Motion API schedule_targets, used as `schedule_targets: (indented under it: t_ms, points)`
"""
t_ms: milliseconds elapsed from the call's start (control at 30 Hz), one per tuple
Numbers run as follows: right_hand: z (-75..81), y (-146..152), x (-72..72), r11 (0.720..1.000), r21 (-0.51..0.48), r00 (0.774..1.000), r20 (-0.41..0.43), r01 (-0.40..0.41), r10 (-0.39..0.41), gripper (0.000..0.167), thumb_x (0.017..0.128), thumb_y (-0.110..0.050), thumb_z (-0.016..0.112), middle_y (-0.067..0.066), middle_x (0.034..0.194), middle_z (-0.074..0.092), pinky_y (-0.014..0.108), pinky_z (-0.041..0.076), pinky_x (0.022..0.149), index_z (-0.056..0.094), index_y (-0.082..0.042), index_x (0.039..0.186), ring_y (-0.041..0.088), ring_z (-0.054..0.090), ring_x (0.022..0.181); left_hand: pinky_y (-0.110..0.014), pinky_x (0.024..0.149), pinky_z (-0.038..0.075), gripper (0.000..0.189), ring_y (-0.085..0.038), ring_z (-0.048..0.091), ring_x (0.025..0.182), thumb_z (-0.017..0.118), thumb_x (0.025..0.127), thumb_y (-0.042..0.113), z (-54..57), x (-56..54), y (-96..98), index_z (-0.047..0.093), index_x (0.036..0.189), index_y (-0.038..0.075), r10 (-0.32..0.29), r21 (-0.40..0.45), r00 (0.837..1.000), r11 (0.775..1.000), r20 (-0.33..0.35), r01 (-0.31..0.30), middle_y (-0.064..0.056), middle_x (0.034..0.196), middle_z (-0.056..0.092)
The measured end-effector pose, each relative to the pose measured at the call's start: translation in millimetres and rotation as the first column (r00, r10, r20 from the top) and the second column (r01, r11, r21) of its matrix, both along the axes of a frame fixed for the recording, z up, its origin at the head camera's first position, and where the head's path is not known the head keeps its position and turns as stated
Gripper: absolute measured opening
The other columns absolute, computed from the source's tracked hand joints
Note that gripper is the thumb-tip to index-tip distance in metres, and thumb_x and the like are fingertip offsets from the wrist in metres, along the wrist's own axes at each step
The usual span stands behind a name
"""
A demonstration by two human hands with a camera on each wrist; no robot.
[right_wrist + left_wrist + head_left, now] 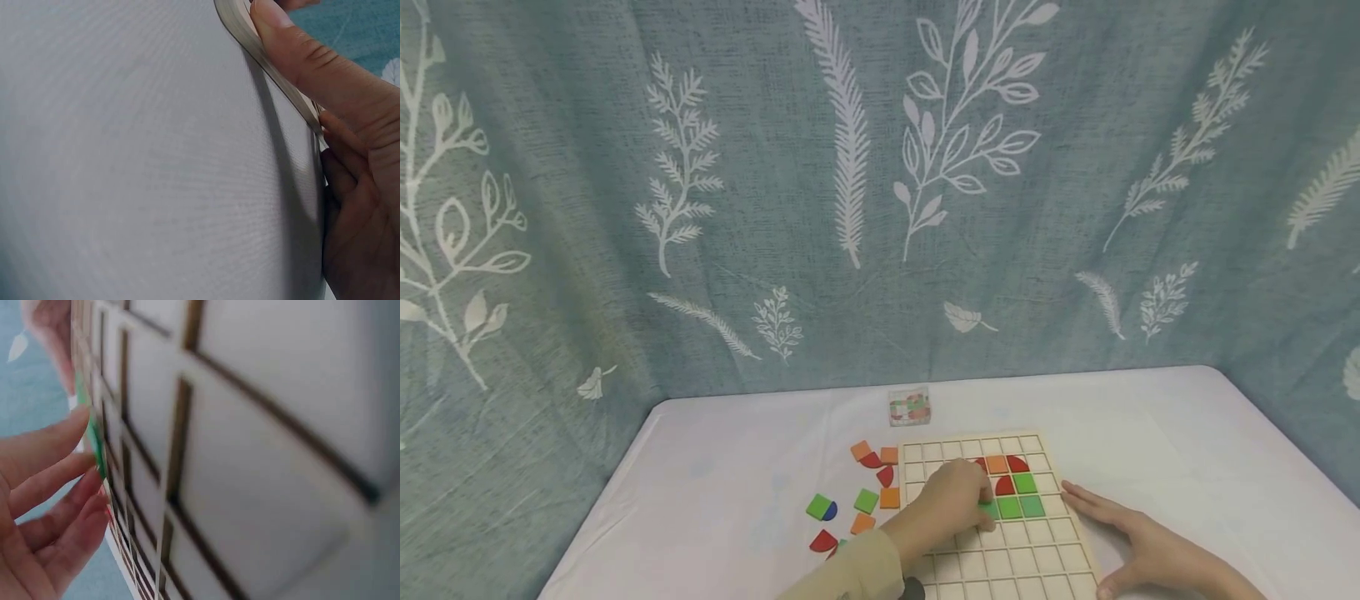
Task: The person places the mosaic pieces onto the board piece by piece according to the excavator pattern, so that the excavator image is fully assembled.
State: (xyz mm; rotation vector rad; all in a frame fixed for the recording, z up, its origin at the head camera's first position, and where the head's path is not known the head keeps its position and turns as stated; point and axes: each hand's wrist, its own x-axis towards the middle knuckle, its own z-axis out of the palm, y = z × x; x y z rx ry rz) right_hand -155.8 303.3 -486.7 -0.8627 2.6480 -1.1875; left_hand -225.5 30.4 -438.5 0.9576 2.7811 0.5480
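Note:
A pale wooden grid board (985, 567) lies on the white table, bearing red, orange and green tiles in its upper middle cells. My left hand (951, 504) reaches over it from the left. Its thumb and fingertips pinch a green square tile (988, 509) at the board surface; the left wrist view shows the left hand (47, 506) meeting a green edge (95, 440). Beside the board's right edge, my right hand (1150, 546) rests with fingers extended, its thumb near the lower corner. In the right wrist view the right thumb (312, 62) touches the board's rim (281, 78).
Loose orange, red, green and blue pieces, such as a green square (867, 500) and a red quarter-circle (823, 542), lie left of the board. Behind it sits a small patterned card or box (909, 407). A leafy teal curtain (880, 208) hangs behind the table.

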Motion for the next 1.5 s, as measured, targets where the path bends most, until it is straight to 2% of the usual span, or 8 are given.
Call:
schedule_targets:
  t_ms: [133,333,533,733,833,1133,1267,1500]
  points:
    - [1.4,0,0.0,1.000,-0.006,1.000,0.006,-0.003,0.003,0.095,0.061,-0.029,0.082,0.011,0.150,0.025,0.008,0.020,0.097,0.036,-0.010,0.142,-0.016,0.012,0.130,-0.017,0.063,0.046,0.016,-0.004,0.060,0.074,0.078,0.073,0.022,1.6,-4.1,-12.2,0.076,0.085,0.011,-0.032,0.125,0.990,0.992,0.137,0.015,0.005,0.081,0.070]
    - [2.1,0,0.2,1.000,-0.014,1.000,0.002,-0.009,0.009,0.095,0.061,-0.028,0.082,0.012,0.150,0.025,0.007,0.020,0.097,0.036,-0.010,0.142,-0.015,0.012,0.130,-0.019,0.067,0.047,0.021,-0.002,0.061,0.077,0.075,0.077,0.023,-2.8,-8.4,-34.8,0.074,0.095,0.011,-0.073,0.323,0.944,0.946,0.323,-0.037,0.003,0.090,0.071]
    - [0.5,1,-0.3,1.000,-0.019,1.000,-0.003,-0.017,0.017,0.095,0.061,-0.027,0.082,0.012,0.150,0.025,0.007,0.019,0.096,0.036,-0.009,0.142,-0.015,0.012,0.130,-0.027,0.078,0.049,0.024,-0.016,0.063,0.093,0.066,0.084,0.023,1.5,-17.7,-67.9,0.070,0.103,0.008,-0.111,0.444,0.921,0.893,0.374,-0.073,-0.002,0.103,0.068]
    - [-0.5,1,-0.2,1.000,-0.015,1.000,-0.019,-0.015,0.014,0.096,0.060,-0.027,0.082,0.012,0.150,0.025,0.005,0.017,0.096,0.036,-0.009,0.142,-0.014,0.012,0.131,-0.036,0.083,0.049,0.027,-0.023,0.062,0.099,0.063,0.087,0.024,7.5,-22.2,-108.5,0.068,0.106,0.006,-0.052,0.479,0.937,0.868,0.345,-0.129,-0.006,0.107,0.067]
    - [-0.8,1,0.0,1.000,-0.014,1.000,-0.019,-0.013,0.012,0.096,0.060,-0.027,0.083,0.012,0.150,0.025,0.006,0.017,0.096,0.036,-0.009,0.142,-0.014,0.012,0.131,-0.037,0.080,0.050,0.026,-0.023,0.062,0.095,0.065,0.085,0.022,10.2,-22.5,-131.0,0.068,0.106,0.005,0.015,0.460,0.940,0.869,0.342,-0.181,-0.009,0.105,0.067]
    - [0.9,0,0.1,1.000,-0.015,1.000,-0.014,-0.015,0.015,0.096,0.060,-0.029,0.082,0.010,0.150,0.025,0.007,0.019,0.097,0.036,-0.010,0.142,-0.014,0.011,0.131,-0.028,0.070,0.050,0.026,-0.017,0.060,0.082,0.071,0.079,0.014,4.4,-20.5,-192.5,0.068,0.101,0.001,0.151,0.382,0.909,0.871,0.388,-0.308,-0.012,0.097,0.068]
    - [2.7,1,0.4,0.999,-0.029,1.000,0.020,-0.016,0.017,0.095,0.062,-0.028,0.081,0.008,0.150,0.026,0.008,0.021,0.096,0.035,-0.010,0.142,-0.015,0.013,0.130,-0.025,0.068,0.049,0.029,-0.017,0.059,0.080,0.075,0.075,0.012,-2.6,-16.7,-209.5,0.068,0.100,-0.001,0.114,0.380,0.911,0.883,0.396,-0.276,-0.012,0.094,0.067]
    - [5.5,2,0.7,1.000,-0.011,0.999,0.042,-0.020,0.020,0.095,0.065,-0.028,0.081,0.006,0.151,0.024,0.009,0.024,0.096,0.031,-0.011,0.144,-0.017,0.013,0.129,-0.024,0.074,0.045,0.028,-0.007,0.055,0.082,0.080,0.069,0.022,-6.1,0.0,-211.1,0.071,0.094,0.013,0.008,0.280,0.954,0.955,0.298,-0.096,0.005,0.092,0.067]
